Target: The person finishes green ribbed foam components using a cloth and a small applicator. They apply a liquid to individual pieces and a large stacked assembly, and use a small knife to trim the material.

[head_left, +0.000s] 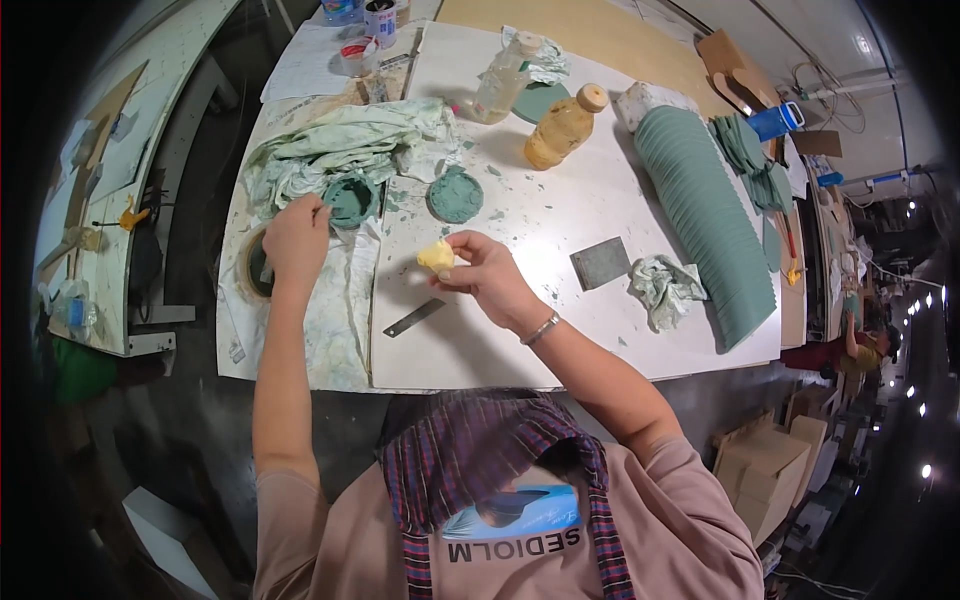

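Yellow lump (436,256) in right fingers (468,241); left fingers (316,211) at green tub (375,201).

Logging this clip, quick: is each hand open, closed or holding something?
Left hand: fingertips by the green-smeared tub; grip can't be told.
Right hand: closed, pinching a yellow lump.

So the view's from the left lens of a side-by-side fisheye pair on the wearer's head, aimed down the front of their body. Their shirt (660,520) fills the bottom, and both forearms reach up the frame, with the left hand (296,236) and right hand (487,270) fairly close to the lens around the middle. It takes in the whole counter (480,355) (edges bending, typical fisheye), plus a second counter (165,110) off left and room lights (926,470) far right.
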### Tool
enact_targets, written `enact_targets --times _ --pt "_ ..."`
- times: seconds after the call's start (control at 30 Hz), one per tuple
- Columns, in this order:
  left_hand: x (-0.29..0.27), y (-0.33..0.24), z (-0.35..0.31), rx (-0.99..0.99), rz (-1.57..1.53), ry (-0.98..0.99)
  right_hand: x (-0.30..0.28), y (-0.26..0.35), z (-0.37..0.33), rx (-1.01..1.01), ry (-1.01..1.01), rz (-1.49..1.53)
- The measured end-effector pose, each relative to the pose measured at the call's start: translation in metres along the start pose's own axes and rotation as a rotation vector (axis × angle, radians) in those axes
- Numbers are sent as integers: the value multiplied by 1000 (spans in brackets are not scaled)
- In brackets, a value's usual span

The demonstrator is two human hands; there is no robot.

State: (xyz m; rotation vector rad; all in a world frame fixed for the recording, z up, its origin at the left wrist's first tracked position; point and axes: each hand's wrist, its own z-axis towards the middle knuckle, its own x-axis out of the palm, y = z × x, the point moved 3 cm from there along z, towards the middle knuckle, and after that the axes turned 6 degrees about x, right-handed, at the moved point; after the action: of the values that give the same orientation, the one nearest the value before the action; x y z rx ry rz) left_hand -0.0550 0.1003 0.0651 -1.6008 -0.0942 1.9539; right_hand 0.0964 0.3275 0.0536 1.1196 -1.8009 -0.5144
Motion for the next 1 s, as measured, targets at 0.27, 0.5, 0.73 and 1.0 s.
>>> enact_targets --times 0.27,0.5,0.73,1.0 --pt "9 -6 16 10 13 66 9 3 56 -156 -65 -155" --pt "5 22 -2 -93 -123 -136 22 17 79 -240 -206 -284" --pt "19 38 -27 -507 -1188 -198 37 18 110 -356 -283 -575" --pt "33 31 -41 -560 -1155 -201 53 15 114 -428 -269 -683"
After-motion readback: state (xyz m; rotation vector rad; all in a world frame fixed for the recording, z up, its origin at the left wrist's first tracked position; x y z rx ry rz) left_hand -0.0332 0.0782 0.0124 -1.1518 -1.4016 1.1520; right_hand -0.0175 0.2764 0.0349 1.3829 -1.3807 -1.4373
